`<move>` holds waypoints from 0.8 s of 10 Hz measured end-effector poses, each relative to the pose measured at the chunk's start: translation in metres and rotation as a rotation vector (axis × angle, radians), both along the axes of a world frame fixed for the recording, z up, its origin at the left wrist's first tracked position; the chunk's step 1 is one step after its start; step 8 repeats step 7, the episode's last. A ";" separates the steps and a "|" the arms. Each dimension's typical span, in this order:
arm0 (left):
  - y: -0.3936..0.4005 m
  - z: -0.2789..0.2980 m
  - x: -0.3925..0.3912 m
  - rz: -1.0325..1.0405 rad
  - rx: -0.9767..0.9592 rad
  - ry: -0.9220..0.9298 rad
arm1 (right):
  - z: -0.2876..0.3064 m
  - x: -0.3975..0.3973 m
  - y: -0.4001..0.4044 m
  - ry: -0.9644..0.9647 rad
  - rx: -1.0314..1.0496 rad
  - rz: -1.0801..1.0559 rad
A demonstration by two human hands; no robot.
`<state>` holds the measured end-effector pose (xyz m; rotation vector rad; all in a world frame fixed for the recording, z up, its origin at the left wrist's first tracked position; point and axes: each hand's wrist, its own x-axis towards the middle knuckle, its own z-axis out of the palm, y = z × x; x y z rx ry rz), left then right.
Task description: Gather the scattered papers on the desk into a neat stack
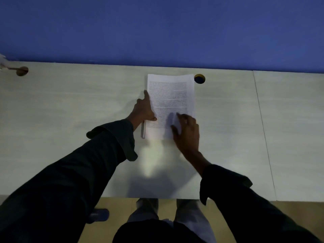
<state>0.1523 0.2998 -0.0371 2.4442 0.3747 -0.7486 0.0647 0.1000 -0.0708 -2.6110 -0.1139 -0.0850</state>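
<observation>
Papers lie gathered in one stack on the desk, printed side up, their far edge close to the blue wall. Just right of the stack's far right corner is a round cable hole in the desk; whether anything sits in it cannot be told. The left hand is against the stack's left edge, forefinger straight along that edge, thumb lying on the top sheet near the near left corner, other fingers folded under; it grips nothing. The right hand rests on the stack's near right corner, fingers spread and relaxed on the top sheet. A second hole lies far left of the stack, near the wall. A seam crosses the desk well right of the stack.
</observation>
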 end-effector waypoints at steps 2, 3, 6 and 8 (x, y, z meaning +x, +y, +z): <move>-0.010 -0.003 -0.011 0.006 0.029 -0.062 | 0.013 0.040 -0.025 0.298 -0.104 -0.070; -0.013 -0.010 -0.011 -0.023 0.077 -0.104 | 0.007 0.041 -0.025 0.340 -0.105 -0.077; -0.007 -0.003 -0.006 -0.050 0.135 -0.013 | 0.024 0.049 -0.028 0.362 -0.197 -0.008; -0.009 0.017 -0.006 -0.074 0.172 -0.129 | 0.053 0.064 -0.032 0.290 -0.184 -0.037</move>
